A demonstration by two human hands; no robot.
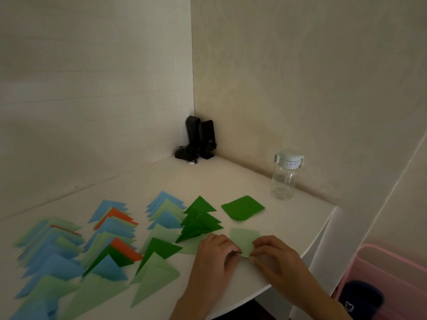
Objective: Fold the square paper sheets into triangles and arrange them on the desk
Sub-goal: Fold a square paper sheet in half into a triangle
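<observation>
Left hand [213,252]: laid knuckles-up on the near right part of the desk, fingers curled, the near edge of the light green sheet pinched at the fingertips.
Right hand [273,257]: set just right of the left hand, fingers curled down onto the same near edge of the sheet; the two sets of fingertips almost meet.
Light green sheet [245,240]: lain flat between and beyond the hands, a far corner pointed away toward the wall, the rest hidden under the fingers.
Dark green square stack [243,207]: placed beyond the sheet, apart from it, set like a diamond.
Dark green triangles [201,219]: overlapped in a row just left of the sheet, apexes pointed far, the row run near to far.
Other triangles [108,239]: blue, light green and orange, arranged in like rows to the left, apexes also pointed far.
Desk [300,218]: white, its curved edge close to the right of the hands; bare surface is seen toward the far corner.
Bottle [285,175]: stood upright by the right wall.
Black speakers [199,138]: stood in the far corner.
</observation>
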